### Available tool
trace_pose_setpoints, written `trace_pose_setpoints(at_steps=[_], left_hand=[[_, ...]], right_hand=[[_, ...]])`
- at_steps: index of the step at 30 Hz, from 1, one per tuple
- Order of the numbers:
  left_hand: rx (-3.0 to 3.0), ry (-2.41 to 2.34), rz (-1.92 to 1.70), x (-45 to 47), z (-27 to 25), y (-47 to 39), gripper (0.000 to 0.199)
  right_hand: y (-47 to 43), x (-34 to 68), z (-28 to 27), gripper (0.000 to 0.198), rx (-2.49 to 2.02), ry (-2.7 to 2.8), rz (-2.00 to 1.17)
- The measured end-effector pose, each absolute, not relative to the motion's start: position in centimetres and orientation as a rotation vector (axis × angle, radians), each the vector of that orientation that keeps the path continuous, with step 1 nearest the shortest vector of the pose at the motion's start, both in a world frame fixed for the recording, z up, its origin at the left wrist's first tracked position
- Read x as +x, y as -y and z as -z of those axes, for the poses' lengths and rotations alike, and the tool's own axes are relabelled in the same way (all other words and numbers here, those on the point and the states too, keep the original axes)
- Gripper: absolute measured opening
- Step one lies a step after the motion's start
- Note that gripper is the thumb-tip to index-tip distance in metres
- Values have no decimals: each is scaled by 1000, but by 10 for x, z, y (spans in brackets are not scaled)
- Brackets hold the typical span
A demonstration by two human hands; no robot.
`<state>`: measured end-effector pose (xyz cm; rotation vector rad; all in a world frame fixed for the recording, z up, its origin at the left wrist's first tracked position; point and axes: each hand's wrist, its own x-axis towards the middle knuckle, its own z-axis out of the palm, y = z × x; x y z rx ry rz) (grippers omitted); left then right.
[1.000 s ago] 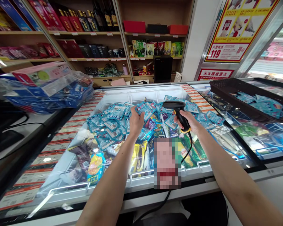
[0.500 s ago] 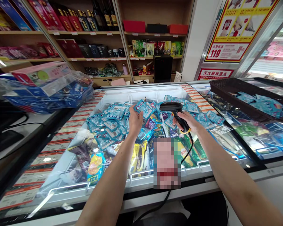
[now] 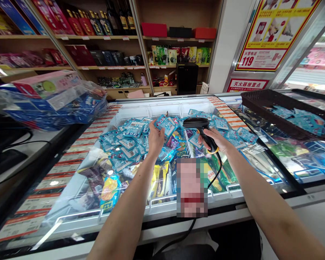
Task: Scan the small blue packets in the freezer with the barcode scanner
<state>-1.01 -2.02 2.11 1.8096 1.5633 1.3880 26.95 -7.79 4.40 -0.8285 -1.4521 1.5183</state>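
My left hand pinches a small blue packet by its left edge, its printed face turned up. In my right hand is a black and yellow barcode scanner, its head pointing left toward that packet, a short gap apart. A cable runs from the scanner's grip down toward me. Many similar blue packets lie heaped on the freezer's glass lid around my left hand. More blue packets are scattered beyond and beside my right hand.
Bagged boxes sit at the left. A dark brown basket with blue packets stands at the right. Under the glass are colourful ice cream packs and wire dividers. Behind the freezer rise stocked shelves. A pixelated patch hides part of the front.
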Motion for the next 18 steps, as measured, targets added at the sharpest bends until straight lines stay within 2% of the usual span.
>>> trace_pose_setpoints(at_steps=[13,18], left_hand=[[1884,-1610,-1386,-9,-23,22,59],[1923,-1671,-1450,-9,-22,23,66]], right_hand=[[76,269,-40,43,-801,1354,-1505],[68,272,-32,47,-776,1235,-1568]])
